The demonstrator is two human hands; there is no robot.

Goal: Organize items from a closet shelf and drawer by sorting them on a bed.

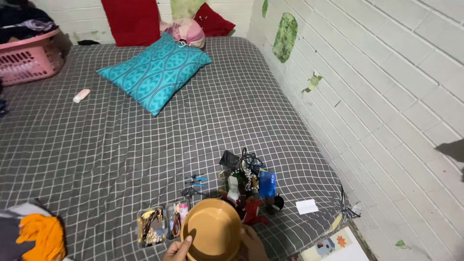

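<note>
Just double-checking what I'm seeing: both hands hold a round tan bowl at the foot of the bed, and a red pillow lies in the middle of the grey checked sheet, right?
Not quite: the pillow is teal, not red, as the head view shows. The hands do hold the tan bowl over the grey checked sheet.

There is one view only, from the head of the person standing at the foot of the bed (121,145), looking down and along it toward the pillows at 12 o'clock. The white brick wall (386,96) runs along from 1 to 4 o'clock, and a pink basket (29,60) sits at 10 o'clock. Nearest, at 6 o'clock, both hands hold a tan bowl (212,229) close under the lens.
</note>
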